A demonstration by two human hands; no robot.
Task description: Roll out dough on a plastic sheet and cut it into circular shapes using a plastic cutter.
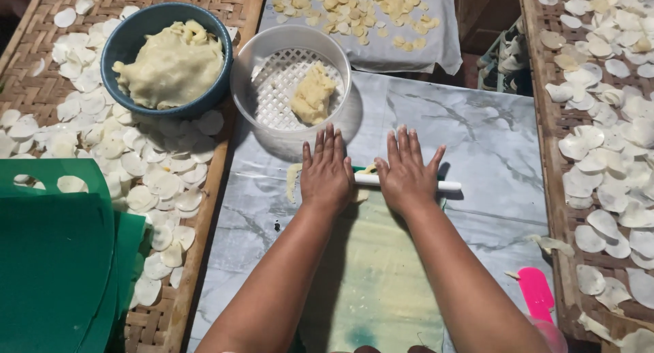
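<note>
In the middle of the frame, the white rolling stick [407, 182] is pressed under the left hand [327, 172] and right hand [407, 176], both flat and released. The thin dough sheet [371, 264] is best rolled with even, gentle pushes along the bench [490, 142].

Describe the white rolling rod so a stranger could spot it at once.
Start at the grey marble-patterned table. Near its middle, both hands press flat on a thin white rod lying crosswise over the rolled-out dough sheet. It is the only slim, straight white stick there.
</note>
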